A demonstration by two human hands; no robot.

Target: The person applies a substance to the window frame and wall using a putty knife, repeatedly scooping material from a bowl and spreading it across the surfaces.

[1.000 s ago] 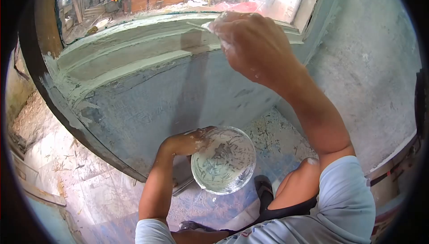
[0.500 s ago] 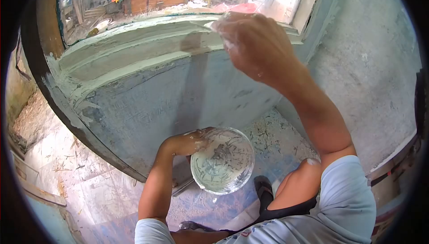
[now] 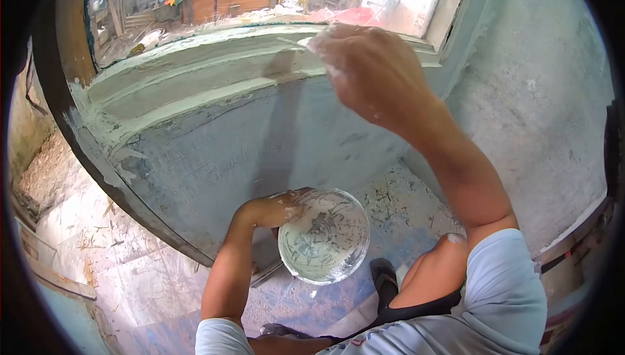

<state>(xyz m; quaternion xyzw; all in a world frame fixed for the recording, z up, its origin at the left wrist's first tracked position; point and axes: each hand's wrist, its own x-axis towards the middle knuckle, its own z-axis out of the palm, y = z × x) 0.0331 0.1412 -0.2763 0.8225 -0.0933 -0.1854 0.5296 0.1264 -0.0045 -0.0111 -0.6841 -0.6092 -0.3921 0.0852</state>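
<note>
Right fingers [image 3: 334, 48] pinched around a thin tool [image 3: 293, 43] near the window sill [image 3: 172, 93] | left fingers [image 3: 290, 203] curled, gripping tub [image 3: 349, 263] by its rim

The bucket [image 3: 340, 270] looks like glossy plastic — dull and streaked inside. The sill [image 3: 195, 86] is matt and ridged, the wall [image 3: 208, 153] chalky and scuffed, the post [image 3: 73, 42] worn wood, the shirt [image 3: 504, 277] matt cloth.

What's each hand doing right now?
Left hand: closed, holding the round container at its rim.
Right hand: closed, holding a thin pale tool.
</note>
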